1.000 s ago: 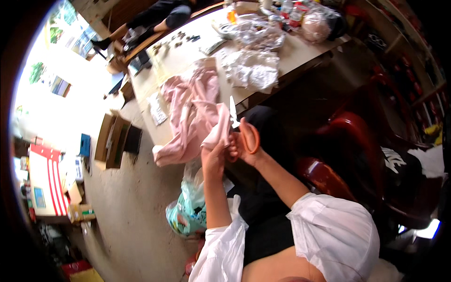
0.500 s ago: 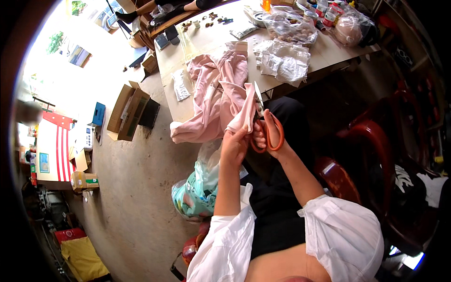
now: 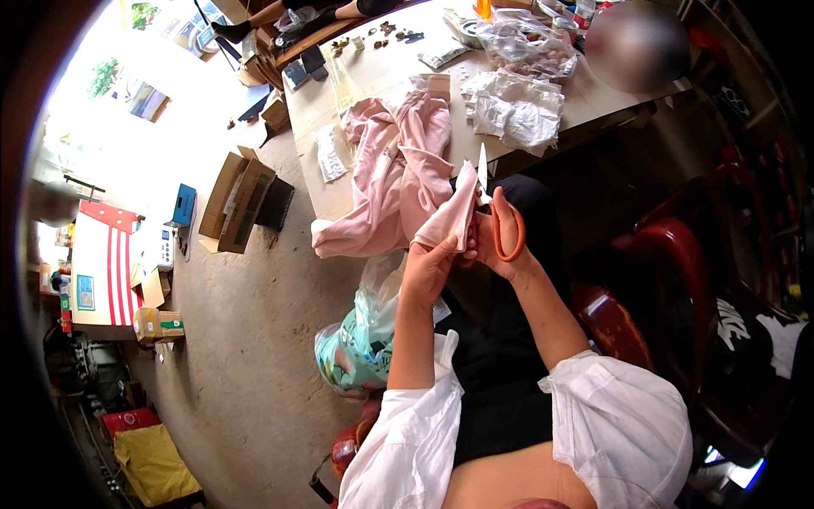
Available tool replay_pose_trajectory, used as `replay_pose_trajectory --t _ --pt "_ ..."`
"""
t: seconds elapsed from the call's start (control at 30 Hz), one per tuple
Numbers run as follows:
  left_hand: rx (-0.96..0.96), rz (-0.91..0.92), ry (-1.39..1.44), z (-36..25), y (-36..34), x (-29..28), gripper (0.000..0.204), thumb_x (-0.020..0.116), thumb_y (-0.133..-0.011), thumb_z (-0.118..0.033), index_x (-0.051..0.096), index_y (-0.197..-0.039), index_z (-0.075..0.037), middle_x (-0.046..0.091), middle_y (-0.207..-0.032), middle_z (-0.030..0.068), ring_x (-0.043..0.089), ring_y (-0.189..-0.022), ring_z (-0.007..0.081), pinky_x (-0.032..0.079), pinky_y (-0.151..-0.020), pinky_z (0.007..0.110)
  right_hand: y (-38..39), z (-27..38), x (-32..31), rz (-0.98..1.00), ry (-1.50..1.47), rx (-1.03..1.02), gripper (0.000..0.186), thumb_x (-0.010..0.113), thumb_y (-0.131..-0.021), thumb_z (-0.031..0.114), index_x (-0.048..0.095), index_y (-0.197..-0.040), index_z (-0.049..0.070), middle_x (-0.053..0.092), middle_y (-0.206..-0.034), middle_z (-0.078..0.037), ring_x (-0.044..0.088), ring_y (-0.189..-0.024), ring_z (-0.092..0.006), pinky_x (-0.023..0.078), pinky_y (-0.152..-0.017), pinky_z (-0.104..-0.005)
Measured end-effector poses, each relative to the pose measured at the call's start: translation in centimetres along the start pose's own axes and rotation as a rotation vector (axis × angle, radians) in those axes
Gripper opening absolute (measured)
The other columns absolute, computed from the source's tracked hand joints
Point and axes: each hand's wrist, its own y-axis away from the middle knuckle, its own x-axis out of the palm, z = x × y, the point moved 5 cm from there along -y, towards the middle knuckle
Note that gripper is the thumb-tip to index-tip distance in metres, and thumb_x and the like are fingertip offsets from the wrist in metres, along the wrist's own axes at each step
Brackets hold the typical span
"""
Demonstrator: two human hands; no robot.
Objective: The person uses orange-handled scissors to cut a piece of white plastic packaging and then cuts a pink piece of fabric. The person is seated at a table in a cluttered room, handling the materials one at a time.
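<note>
A pink garment [image 3: 373,208] lies bunched over the table's near edge, its legs or sleeves spread. My left hand [image 3: 428,265] pinches a flap of it near the edge, thumb on top. Close against it, my right hand [image 3: 502,253] is closed round scissors with orange handles [image 3: 519,227], and its fingertips are close to the same flap. The scissors' blades point up and away, just right of the flap's raised tip. Whether the blades touch the fabric I cannot tell. Part of the handles is hidden behind my fingers.
On the table [image 3: 305,127] are white cloths [image 3: 513,110], a clear bag [image 3: 526,51] and a small white packet [image 3: 329,154]. A stuffed plastic bag [image 3: 352,348] and an open cardboard box [image 3: 233,204] stand on the floor. Wooden chairs [image 3: 610,322] are at the right; another person's legs [image 3: 292,17] show far off.
The flap in my left hand has swung right and now stands up as a pointed fold. The scissors have shifted right, their blades pointing more steeply upward.
</note>
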Motion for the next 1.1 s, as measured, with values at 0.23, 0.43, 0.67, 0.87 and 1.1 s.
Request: replay_pose_trajectory --t 0.23,0.43,0.67,0.87,1.1 --pt "0.04 -0.137 0.098 2.1 0.6 -1.2 0.042 0.059 -0.084 0.001 0.046 -0.124 0.003 0.059 -0.114 0.0119 0.059 -0.1 0.0186 0.046 -0.086 0.029 -1.9 1.3 -3.0 -0.153 -0.127 -0.107 0.066 0.041 -0.074 0.08 0.039 -0.063 0.015 0.035 -0.051 0.006 0.031 -0.038 -0.0055 0.025 -0.035 -0.0162" --pt "0.092 -0.085 0.066 -0.1 1.1 0.3 0.049 0.058 -0.082 0.005 0.041 -0.128 0.003 0.055 -0.119 0.0108 0.056 -0.105 0.0183 0.044 -0.09 0.029 -1.6 4.1 -4.6 -0.274 -0.106 -0.301 0.055 0.047 -0.081 0.068 0.037 -0.061 0.017 0.031 -0.049 0.008 0.028 -0.035 -0.0034 0.021 -0.032 -0.0166" --pt "0.102 -0.045 0.041 -3.4 -5.1 3.0 0.052 0.058 -0.082 0.006 0.038 -0.13 0.002 0.057 -0.107 0.0092 0.058 -0.093 0.0161 0.049 -0.079 0.025 1.2 4.6 -6.3 -0.113 -0.074 -0.306 0.053 0.039 -0.09 0.06 0.044 -0.067 0.013 0.038 -0.056 0.003 0.037 -0.045 -0.0074 0.029 -0.039 -0.0207" --pt "0.22 0.084 -0.04 -8.4 -14.5 10.7 0.038 0.059 -0.083 0.005 0.049 -0.119 -0.001 0.06 -0.092 0.0054 0.059 -0.083 0.0139 0.049 -0.075 0.023 3.0 3.7 -7.6 -0.157 -0.043 -0.582 0.035 0.05 -0.092 0.044 0.047 -0.075 0.013 0.043 -0.059 0.001 0.041 -0.045 -0.0099 0.034 -0.041 -0.0243" --pt "0.419 0.256 -0.125 -5.4 -25.1 16.1 0.033 0.06 -0.083 0.0 0.048 -0.113 -0.006 0.056 -0.095 0.0058 0.057 -0.089 0.0158 0.047 -0.083 0.027 2.6 3.0 -8.5 -0.145 -0.112 -0.686 0.033 0.049 -0.093 0.039 0.044 -0.073 0.013 0.042 -0.059 0.001 0.042 -0.046 -0.0102 0.036 -0.041 -0.0252"
